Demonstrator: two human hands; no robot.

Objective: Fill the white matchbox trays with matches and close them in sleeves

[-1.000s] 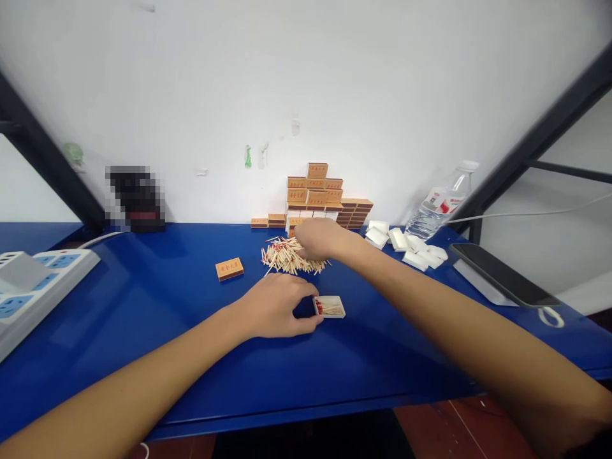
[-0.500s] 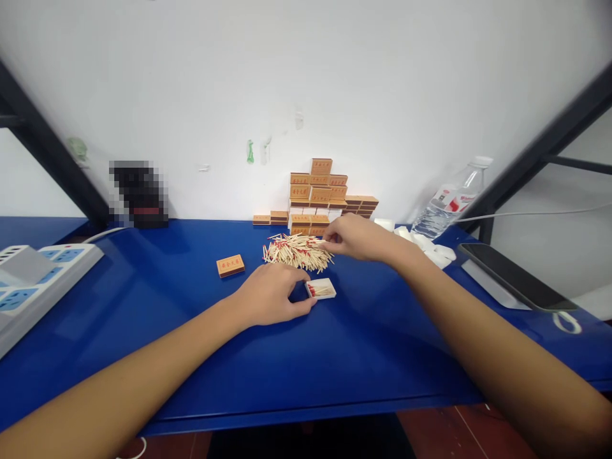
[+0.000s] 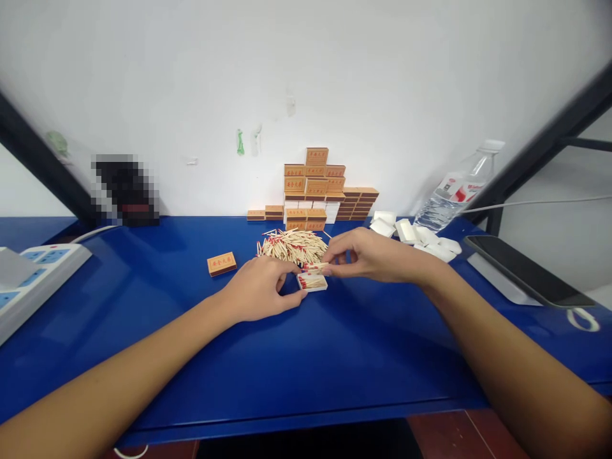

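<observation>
My left hand (image 3: pixel 261 288) grips the left end of a small white matchbox tray (image 3: pixel 317 289) between thumb and fingers, on the blue table. Some red-tipped matches (image 3: pixel 313 281) lie inside the tray. Just above the tray's far right side, my right hand (image 3: pixel 358 255) pinches a few matches (image 3: pixel 315 267), their red heads pointing left. Behind both hands spreads a heap of loose matches (image 3: pixel 294 245). An orange matchbox cover (image 3: pixel 222 263) lies flat to the left of my left hand; whether it holds a tray I cannot tell.
Orange matchboxes (image 3: pixel 315 186) are stacked against the wall. White trays (image 3: pixel 406 231) lie in a loose pile at the right, near a leaning water bottle (image 3: pixel 452 191) and a phone (image 3: pixel 528 271). A power strip (image 3: pixel 43 280) stands at the left edge.
My right hand has come from the match heap toward me, bringing a few pinched matches over the tray. My left hand keeps its hold on the tray. The view has shifted slightly.
</observation>
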